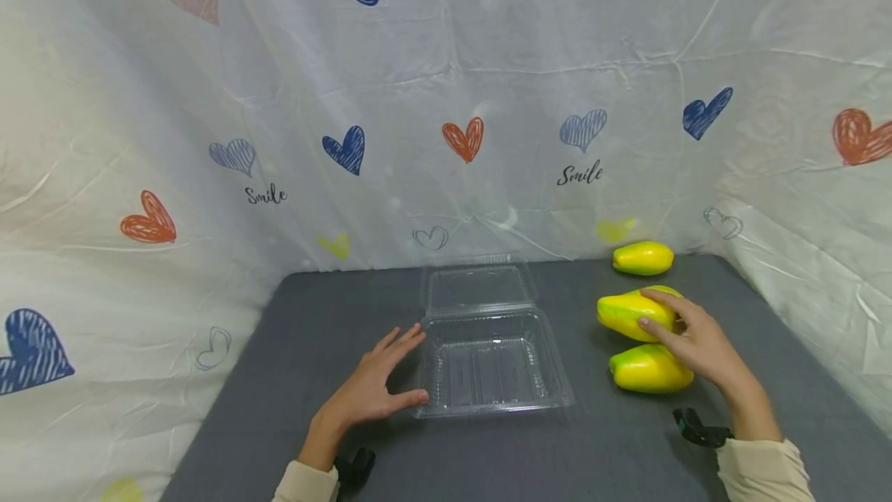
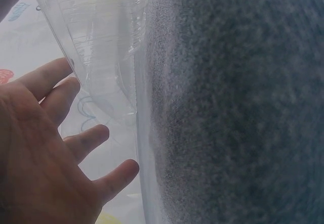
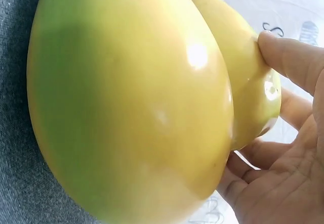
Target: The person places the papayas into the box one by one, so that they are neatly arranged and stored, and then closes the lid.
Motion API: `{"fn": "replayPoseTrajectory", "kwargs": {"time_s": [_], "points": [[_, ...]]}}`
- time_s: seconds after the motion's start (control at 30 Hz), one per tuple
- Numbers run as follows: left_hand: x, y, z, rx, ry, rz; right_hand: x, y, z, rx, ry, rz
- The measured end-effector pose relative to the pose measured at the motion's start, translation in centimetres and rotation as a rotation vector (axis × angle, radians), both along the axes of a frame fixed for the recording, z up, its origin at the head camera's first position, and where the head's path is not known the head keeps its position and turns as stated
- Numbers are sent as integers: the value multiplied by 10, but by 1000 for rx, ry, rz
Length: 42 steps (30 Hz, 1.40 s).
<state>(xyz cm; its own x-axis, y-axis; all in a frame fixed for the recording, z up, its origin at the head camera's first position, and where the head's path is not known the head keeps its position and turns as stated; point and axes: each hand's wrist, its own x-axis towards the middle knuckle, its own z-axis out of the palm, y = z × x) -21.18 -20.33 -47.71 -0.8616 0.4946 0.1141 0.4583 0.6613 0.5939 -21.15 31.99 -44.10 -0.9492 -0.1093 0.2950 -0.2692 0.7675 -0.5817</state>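
A clear plastic clamshell container (image 1: pixel 488 366) lies with its lid (image 1: pixel 479 289) folded back toward the curtain. My left hand (image 1: pixel 379 382) is at its left side, fingers spread, with thumb and fingertips right at the rim; the left wrist view shows the fingers by the clear wall (image 2: pixel 101 37). My right hand (image 1: pixel 700 339) grips a yellow-green papaya (image 1: pixel 620 314), thumb on the near side and fingers over the far side. Nearer me lies another papaya (image 1: pixel 651 369), which fills much of the right wrist view. Farther back sits one more papaya (image 1: pixel 643 258).
A dark grey cloth (image 1: pixel 557 455) covers the table. Behind it and at both sides hangs a white curtain (image 1: pixel 397 200) printed with hearts. Black wrist devices (image 1: pixel 700 431) show beneath both wrists.
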Motion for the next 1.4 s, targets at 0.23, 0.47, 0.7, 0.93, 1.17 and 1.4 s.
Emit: {"fn": "replayPoseTrajectory", "kwargs": {"time_s": [0.23,0.47,0.7,0.93,1.17,1.4], "points": [[-1,1,0,-12,8,1,1,-5,1,-33,26,18],[-1,2,0,1,7,-3,1,-15,8,-57,11,-20],[-2,2,0,2,8,-3,4,-33,14,-110,-2,-45],[0,0,-1,3,3,-3,2,-57,10,-164,-27,44],[1,-1,-2,-8,11,2,1,-81,6,-228,-44,127],[0,0,0,-13,16,1,5,-112,6,-241,15,179]]}}
